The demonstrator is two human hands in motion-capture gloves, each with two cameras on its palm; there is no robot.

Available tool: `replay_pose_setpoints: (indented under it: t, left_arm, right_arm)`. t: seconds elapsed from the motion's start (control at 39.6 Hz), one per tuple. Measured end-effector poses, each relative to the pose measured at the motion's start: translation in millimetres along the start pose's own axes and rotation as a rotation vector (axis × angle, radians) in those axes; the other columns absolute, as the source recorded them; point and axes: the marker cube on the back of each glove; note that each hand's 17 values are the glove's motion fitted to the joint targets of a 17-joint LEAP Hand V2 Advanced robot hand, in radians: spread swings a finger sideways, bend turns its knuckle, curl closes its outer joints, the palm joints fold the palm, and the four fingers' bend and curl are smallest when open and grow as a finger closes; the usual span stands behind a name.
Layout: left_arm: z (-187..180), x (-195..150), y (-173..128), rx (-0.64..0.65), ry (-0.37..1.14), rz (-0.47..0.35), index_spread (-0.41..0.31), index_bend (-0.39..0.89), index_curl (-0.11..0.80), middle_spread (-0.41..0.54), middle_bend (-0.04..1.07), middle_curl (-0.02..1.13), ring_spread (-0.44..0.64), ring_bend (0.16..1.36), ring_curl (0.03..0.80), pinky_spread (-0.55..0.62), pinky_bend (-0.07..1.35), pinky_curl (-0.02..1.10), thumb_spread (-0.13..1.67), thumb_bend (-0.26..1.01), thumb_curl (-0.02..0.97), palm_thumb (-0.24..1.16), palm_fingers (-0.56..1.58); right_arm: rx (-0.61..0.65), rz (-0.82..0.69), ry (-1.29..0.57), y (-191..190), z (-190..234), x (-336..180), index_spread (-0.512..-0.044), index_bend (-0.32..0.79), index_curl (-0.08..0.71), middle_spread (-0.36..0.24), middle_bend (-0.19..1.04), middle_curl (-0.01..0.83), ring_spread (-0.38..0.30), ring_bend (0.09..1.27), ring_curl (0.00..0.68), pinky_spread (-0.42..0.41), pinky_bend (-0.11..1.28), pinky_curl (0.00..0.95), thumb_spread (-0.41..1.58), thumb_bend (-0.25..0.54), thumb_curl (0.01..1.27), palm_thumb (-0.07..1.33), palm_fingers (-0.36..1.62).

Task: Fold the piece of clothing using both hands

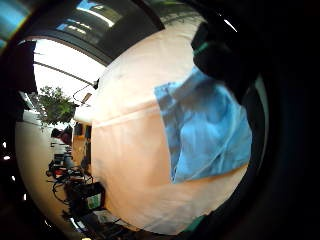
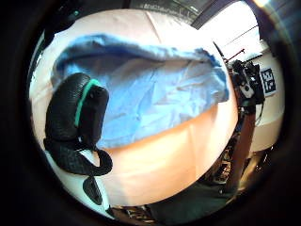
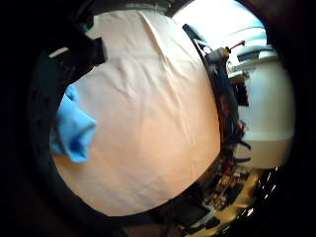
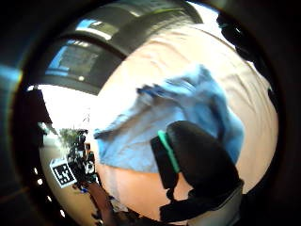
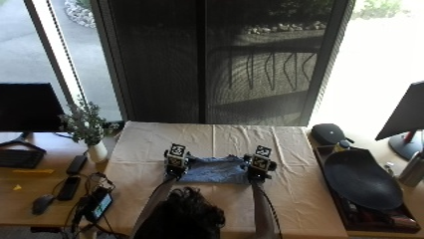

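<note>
A blue garment (image 5: 213, 174) is lying near the centre of the table (image 5: 218, 137), which is covered w/ a cream cloth (image 5: 291, 189). It's folded into a wide band, stretching between both hands.

Left hand (image 5: 173, 168) is sitting at the garment's 9 o'clock end, right hand (image 5: 258, 169) at its 3 o'clock end; both are resting on the fabric edges. In the left thumb side palm view a gloved thumb (image 2: 77, 115) is curling over the blue fabric (image 2: 155, 99), pinching it. In the right thumb side palm view a gloved thumb (image 4: 197, 165) is likewise pressing down on the fabric (image 4: 141, 132), so both hands are gripping the garment. The right little finger side palm view is showing only a small bunched corner (image 3: 71, 126) by the palm, w/ bare cloth beyond.

At 3 o'clock, past the table edge, a long tray (image 5: 338, 199) is holding a big dark dish (image 5: 361, 179); a small black pouch (image 5: 329, 133) is lying just beyond. At 9 o'clock a vase w/ a plant (image 5: 89, 129) is standing on the side desk
</note>
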Motion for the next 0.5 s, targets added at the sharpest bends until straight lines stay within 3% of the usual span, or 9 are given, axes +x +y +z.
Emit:
replay_pose_setpoints:
  t: [0.13, 0.18, 0.23, 0.28, 0.35, 0.38, 0.43, 0.45, 0.5]
  left_arm:
    - [35, 16, 0, -0.070, 0.107, 0.028, -0.087, 0.17, 0.280, -0.126, 0.38, 0.47, 0.00, 0.69, 0.392, 0.03, 0.72, 0.41, 1.36, -0.02, 0.211, 0.39, 0.28]
    - [47, 12, 6, -0.132, 0.072, -0.007, -0.087, 0.21, 0.300, -0.086, 0.32, 0.45, 0.07, 0.64, 0.370, 0.11, 0.69, 0.40, 1.38, -0.03, 0.200, 0.35, 0.18]
    - [59, 10, 19, -0.245, 0.072, -0.027, -0.087, 0.22, 0.313, -0.049, 0.27, 0.44, 0.13, 0.62, 0.362, 0.16, 0.69, 0.39, 1.40, -0.04, 0.186, 0.31, 0.13]
    - [67, 14, 21, -0.262, 0.129, -0.018, -0.086, 0.21, 0.321, -0.020, 0.23, 0.42, 0.18, 0.60, 0.347, 0.21, 0.69, 0.38, 1.41, -0.03, 0.176, 0.27, 0.11]
    - [76, 12, 11, -0.186, 0.181, -0.027, -0.086, 0.19, 0.329, 0.009, 0.19, 0.40, 0.23, 0.57, 0.322, 0.26, 0.69, 0.37, 1.43, -0.03, 0.161, 0.21, 0.11]
    - [78, 8, 12, -0.191, 0.169, -0.041, -0.089, 0.21, 0.337, 0.019, 0.18, 0.39, 0.25, 0.55, 0.310, 0.27, 0.69, 0.36, 1.44, -0.04, 0.150, 0.17, 0.11]
    - [80, 4, 14, -0.228, 0.165, -0.047, -0.087, 0.19, 0.338, 0.032, 0.18, 0.38, 0.28, 0.54, 0.304, 0.30, 0.68, 0.35, 1.46, -0.03, 0.142, 0.14, 0.12]
    - [78, 6, 15, -0.247, 0.192, -0.030, -0.096, 0.23, 0.353, 0.032, 0.18, 0.38, 0.29, 0.52, 0.294, 0.31, 0.66, 0.34, 1.46, -0.03, 0.140, 0.13, 0.12]
    - [71, 12, 16, -0.285, 0.267, 0.017, -0.098, 0.22, 0.359, 0.038, 0.17, 0.37, 0.30, 0.51, 0.289, 0.34, 0.65, 0.34, 1.47, -0.02, 0.135, 0.11, 0.13]
  right_arm:
    - [0.191, 0.030, 0.003, -13, 17, 8, -0.318, 0.13, 0.292, -0.139, 0.30, 0.417, -0.074, 0.55, 0.392, 0.013, 0.71, 0.407, 1.26, -0.049, 0.22, 0.42, 0.43]
    - [0.187, 0.039, 0.003, -18, 28, 10, -0.309, 0.20, 0.317, -0.101, 0.27, 0.407, -0.011, 0.43, 0.359, 0.083, 0.70, 0.401, 1.24, -0.064, 0.21, 0.35, 0.30]
    - [0.150, 0.026, -0.019, -14, 37, 10, -0.308, 0.22, 0.332, -0.077, 0.25, 0.402, 0.024, 0.38, 0.347, 0.123, 0.67, 0.391, 1.22, -0.055, 0.21, 0.32, 0.27]
    - [0.126, 0.021, -0.053, -8, 41, 10, -0.301, 0.23, 0.338, -0.063, 0.23, 0.393, 0.048, 0.34, 0.327, 0.151, 0.65, 0.377, 1.21, -0.045, 0.21, 0.30, 0.28]
    - [0.162, 0.018, -0.162, -3, 40, 2, -0.292, 0.28, 0.350, -0.047, 0.19, 0.378, 0.075, 0.29, 0.297, 0.181, 0.61, 0.351, 1.24, -0.018, 0.21, 0.32, 0.33]
    - [0.181, 0.005, -0.216, -3, 38, -3, -0.293, 0.44, 0.405, -0.051, 0.18, 0.376, 0.068, 0.24, 0.282, 0.188, 0.54, 0.327, 1.27, 0.028, 0.23, 0.39, 0.43]
    - [0.245, 0.003, -0.308, -5, 32, -10, -0.283, 0.42, 0.383, -0.044, 0.16, 0.364, 0.080, 0.22, 0.267, 0.201, 0.53, 0.320, 1.27, 0.016, 0.23, 0.38, 0.42]
    - [0.289, 0.024, -0.338, -7, 28, -12, -0.288, 0.56, 0.440, -0.055, 0.19, 0.373, 0.041, 0.24, 0.282, 0.177, 0.45, 0.299, 1.29, 0.088, 0.26, 0.52, 0.60]
    - [0.384, 0.087, -0.392, -12, 18, -12, -0.282, 0.54, 0.419, -0.066, 0.20, 0.370, 0.018, 0.26, 0.274, 0.152, 0.41, 0.282, 1.29, 0.113, 0.29, 0.58, 0.70]
